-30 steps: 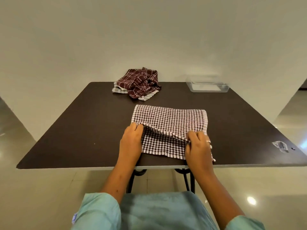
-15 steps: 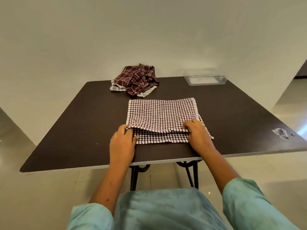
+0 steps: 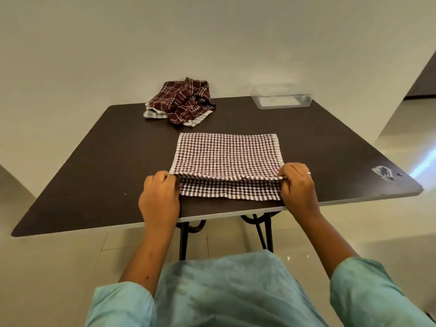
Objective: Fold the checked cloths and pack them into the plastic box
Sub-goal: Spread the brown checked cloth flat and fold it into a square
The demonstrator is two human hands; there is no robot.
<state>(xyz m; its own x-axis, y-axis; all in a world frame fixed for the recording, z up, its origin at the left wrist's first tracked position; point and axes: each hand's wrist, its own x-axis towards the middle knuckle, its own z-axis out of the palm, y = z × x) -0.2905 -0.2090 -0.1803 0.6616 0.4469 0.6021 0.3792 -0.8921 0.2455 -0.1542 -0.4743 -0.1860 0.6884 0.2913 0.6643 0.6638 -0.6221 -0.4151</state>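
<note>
Checked cloth, small brown-white squares, lies folded near the table front edge; left hand and right hand each pinch 1 top-layer corner.

Both forearms rise bare from turquoise sleeves at the bottom of the frame and angle up toward the centre. The left hand sits left of centre, back of the hand toward the camera, knuckles bent, fingers curled inward with the tips pinched together in a closed grip. The right hand sits right of centre at about the same height, also back-up, wrist slightly bent, fingers folded under and thumb tucked in a matching pinch. A ring shows on one finger of the right hand. The hands are well apart, roughly level.
</note>
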